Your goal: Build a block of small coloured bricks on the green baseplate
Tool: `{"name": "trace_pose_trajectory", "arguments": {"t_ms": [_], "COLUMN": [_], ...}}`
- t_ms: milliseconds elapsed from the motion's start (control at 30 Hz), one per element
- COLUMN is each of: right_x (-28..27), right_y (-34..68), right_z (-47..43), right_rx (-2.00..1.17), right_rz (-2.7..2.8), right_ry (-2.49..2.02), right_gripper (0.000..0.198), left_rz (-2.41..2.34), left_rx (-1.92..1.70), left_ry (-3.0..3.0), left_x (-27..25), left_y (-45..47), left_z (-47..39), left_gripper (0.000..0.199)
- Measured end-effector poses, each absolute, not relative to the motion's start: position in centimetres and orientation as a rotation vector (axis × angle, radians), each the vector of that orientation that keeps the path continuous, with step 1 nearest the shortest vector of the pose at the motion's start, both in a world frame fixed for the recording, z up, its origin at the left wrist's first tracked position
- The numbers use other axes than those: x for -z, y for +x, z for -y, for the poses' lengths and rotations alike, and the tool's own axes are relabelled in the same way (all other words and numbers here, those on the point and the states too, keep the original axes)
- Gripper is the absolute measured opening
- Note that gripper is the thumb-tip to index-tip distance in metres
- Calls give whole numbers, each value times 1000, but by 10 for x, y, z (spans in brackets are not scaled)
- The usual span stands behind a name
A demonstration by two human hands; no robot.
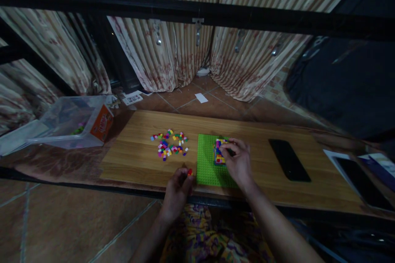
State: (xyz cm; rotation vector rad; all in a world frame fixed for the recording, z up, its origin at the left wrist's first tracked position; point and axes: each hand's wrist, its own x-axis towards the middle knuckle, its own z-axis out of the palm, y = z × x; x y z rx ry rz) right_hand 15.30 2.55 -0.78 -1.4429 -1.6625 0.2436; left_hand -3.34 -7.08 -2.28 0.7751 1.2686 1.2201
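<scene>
A green baseplate (205, 166) lies on the wooden board, and a multicoloured block of toy bricks (219, 154) is built up on it. My right hand (239, 160) reaches over that block from the right. Its thumb and fingers are pinched together at the top of the block, and whatever is between them is hidden. Near the baseplate's left edge, my left hand (179, 185) grips a small red toy brick (190, 171) at its fingertips. Loose toy bricks (165, 146) of many colours lie scattered to the left of the baseplate.
The wooden board (129, 152) spans the table. A black phone-like slab (289, 160) lies to the right, with a dark tablet-like device (362, 183) farther right. A clear plastic bin (74, 123) with an orange label stands at the left. Striped curtains (185, 57) hang behind.
</scene>
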Motion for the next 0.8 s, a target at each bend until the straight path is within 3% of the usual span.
{"name": "trace_pose_trajectory", "arguments": {"t_ms": [400,633,800], "right_x": [-9,-38,-43], "right_y": [149,114,110], "right_z": [-4,44,52], "right_rx": [-247,-1046,-1149], "right_rz": [1749,1714,1647], "right_ry": [-1358,-1124,-1114], "right_gripper": [17,23,19], "left_rz": [-1126,-940,-947], "left_rx": [-1211,-1238,-1204], "left_ry": [616,487,647], "left_x": [3,-14,-27], "left_y": [-28,-24,-22], "left_z": [75,80,82], "left_gripper": [36,34,30]}}
